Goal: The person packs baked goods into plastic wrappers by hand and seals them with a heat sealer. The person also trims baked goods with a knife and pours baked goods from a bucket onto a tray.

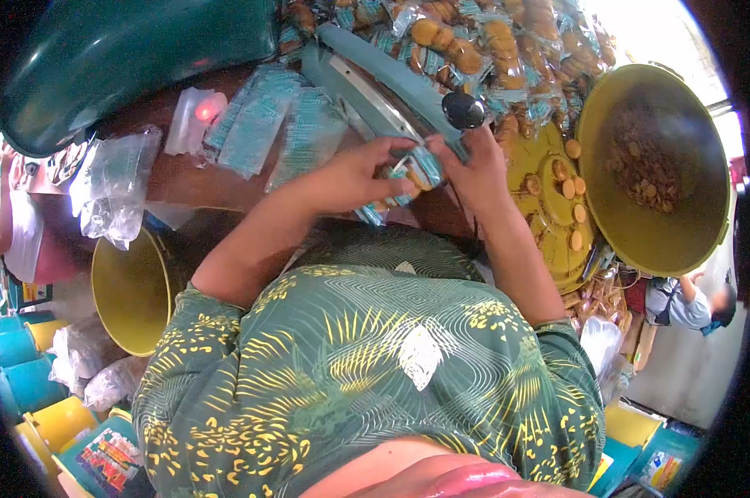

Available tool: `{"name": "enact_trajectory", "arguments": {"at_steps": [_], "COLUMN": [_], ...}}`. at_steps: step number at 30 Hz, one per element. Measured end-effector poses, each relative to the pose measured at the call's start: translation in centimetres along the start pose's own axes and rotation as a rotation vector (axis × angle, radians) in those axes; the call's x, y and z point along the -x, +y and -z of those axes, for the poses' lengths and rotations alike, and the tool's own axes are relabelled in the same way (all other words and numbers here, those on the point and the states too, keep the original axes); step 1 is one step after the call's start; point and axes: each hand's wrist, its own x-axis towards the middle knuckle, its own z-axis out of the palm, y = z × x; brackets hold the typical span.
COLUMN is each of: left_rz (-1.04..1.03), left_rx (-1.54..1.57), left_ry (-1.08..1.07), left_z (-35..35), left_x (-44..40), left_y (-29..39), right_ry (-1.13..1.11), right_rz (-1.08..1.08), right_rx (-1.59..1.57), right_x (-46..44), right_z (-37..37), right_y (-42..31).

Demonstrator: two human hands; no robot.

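Note:
Close to my chest, a clear packet with blue print [425,168] has round brown biscuits in it. My left hand [360,173] is wrapped round the packet's side, its fingers partly hidden. At the packet's upper edge, the thumb and fingers of my right hand [477,166] pinch the plastic. Just beyond both hands lies a light-blue bar sealer [375,95] with a black round knob [464,109]. Flat printed packets [263,116] are spread left of the sealer. Loose biscuits [568,187] rest on a yellow lid [545,241] beside my right forearm.
Filled biscuit packets [508,54] are heaped behind the sealer. A yellow tub [657,166] with brown pieces stands right. A large green container [142,66] and clear bags [122,178] are left. Another yellow tub [130,290] is below. Another person [682,300] is at far right.

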Motion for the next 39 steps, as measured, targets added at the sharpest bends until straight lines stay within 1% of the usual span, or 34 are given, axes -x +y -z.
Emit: {"name": "enact_trajectory", "arguments": {"at_steps": [1, 2, 3, 4, 5, 6, 8, 9, 11, 12, 13, 14, 16, 17, 20, 23, 26, 29, 32, 35, 39], "left_rz": [0.022, 0.073, 0.120, 0.166, 0.221, 0.210, 0.194, 0.221, 0.275, 0.268, 0.264, 0.259, 0.229, 0.214, 0.276, 0.314, 0.266, 0.320, 0.300, 0.334, 0.346], "left_rx": [-0.034, 0.001, 0.035, 0.068, -0.003, 0.017, 0.059, 0.031, -0.027, -0.018, -0.005, 0.008, -0.046, -0.074, -0.065, 0.018, 0.001, -0.047, -0.080, -0.184, -0.108], "left_ry": [0.047, 0.087, 0.129, 0.172, 0.194, 0.185, 0.166, 0.155, 0.124, 0.120, 0.113, 0.106, 0.139, 0.156, 0.127, 0.114, 0.128, 0.117, 0.147, 0.184, 0.217], "left_z": [0.6, 1.2, 1.9, 2.6, 3.6, 4.2, 5.2, 5.6, 6.1, 6.3, 6.3, 6.3, 6.2, 6.1, 6.5, 6.7, 6.6, 6.4, 6.2, 5.9, 5.6], "left_x": [-0.2, -0.1, -0.1, -0.1, 0.1, 0.1, 0.2, 0.4, 0.5, 0.3, 0.2, 0.1, 0.4, 0.5, 0.7, 0.3, -0.5, -1.3, -2.2, -2.2, -1.8], "left_y": [-1.0, -1.6, -1.5, -1.3, -0.8, -0.8, -0.7, 0.0, 1.6, 1.1, 0.3, -0.4, -1.0, -1.3, -1.1, 0.2, 0.1, 1.0, -1.2, -0.3, -0.7], "right_ry": [-0.044, -0.089, -0.077, -0.049, -0.025, -0.004, 0.031, 0.050, -0.110, -0.188, -0.218, -0.198, -0.159, -0.189, -0.113, -0.146, -0.169, -0.166, -0.170, -0.156, -0.142], "right_rz": [-0.011, -0.020, 0.063, 0.035, 0.005, -0.028, 0.090, 0.149, 0.211, 0.237, 0.251, 0.262, 0.287, 0.249, 0.226, 0.208, 0.169, 0.206, 0.173, 0.208, 0.265], "right_rx": [0.001, 0.001, 0.113, -0.075, -0.265, -0.453, -0.251, -0.151, 0.194, 0.369, 0.428, 0.530, 0.735, 0.713, 0.492, 0.468, 0.507, 0.489, 0.451, 0.452, 0.471], "right_x": [-0.9, -1.8, -2.7, -3.9, -5.2, -6.2, -6.3, -5.9, -5.0, -4.5, -3.9, -4.0, -4.3, -4.2, -3.9, -3.9, -3.9, -3.7, -3.6, -3.7, -3.8], "right_z": [-0.4, -0.7, -0.5, 0.3, 1.5, 2.0, 2.2, 2.2, 1.5, 0.9, 0.3, -0.2, -1.3, -1.8, -2.1, -2.0, -1.9, -1.9, -1.9, -2.0, -2.1], "right_y": [-0.3, -0.4, -0.1, -0.3, -0.8, -1.8, -6.2, -8.2, -10.4, -11.1, -11.5, -10.7, -7.7, -6.4, -5.8, -5.6, -5.6, -5.7, -6.0, -6.1, -5.5]}}
